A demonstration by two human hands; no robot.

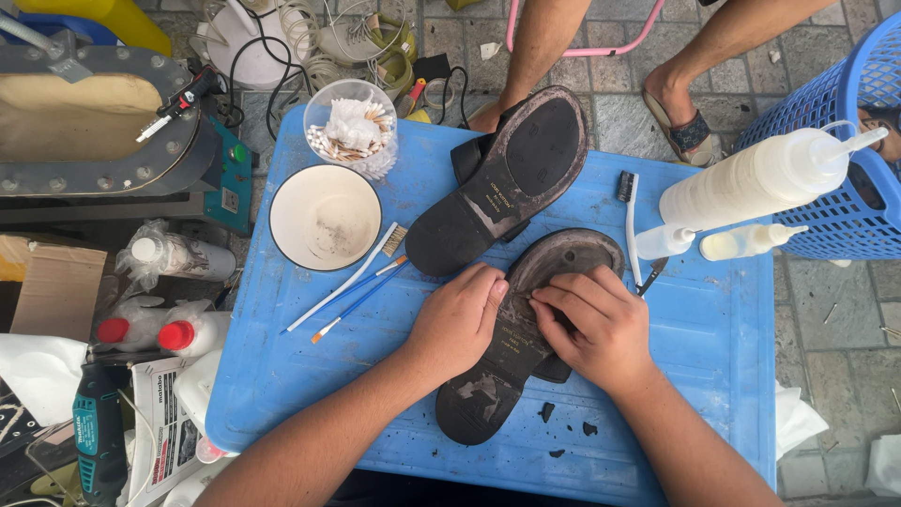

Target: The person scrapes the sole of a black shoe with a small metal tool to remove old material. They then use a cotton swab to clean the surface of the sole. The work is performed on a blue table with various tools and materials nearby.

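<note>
Here, from the head camera, we press both hands onto the nearer shoe (507, 357), which lies sole-up on the blue table (713, 329), its long axis running from the heel at 7 o'clock to the toe at 1 o'clock. Our left hand (457, 319) rests flat on the sole's left edge, fingers curled loosely over it, pinning it down. Our right hand (601, 324) sits on the right side, its fingertips (542, 302) pinched at the worn sole layer near the middle; whether they actually grip a flap we cannot tell. Both hands touch the shoe, the right nearer the toe. A second shoe (507, 178) lies at 12 o'clock, a white bowl (325, 217) at 10, a toothbrush (629, 221) at 2. Black scraps (547, 410) sit at 6.
</note>
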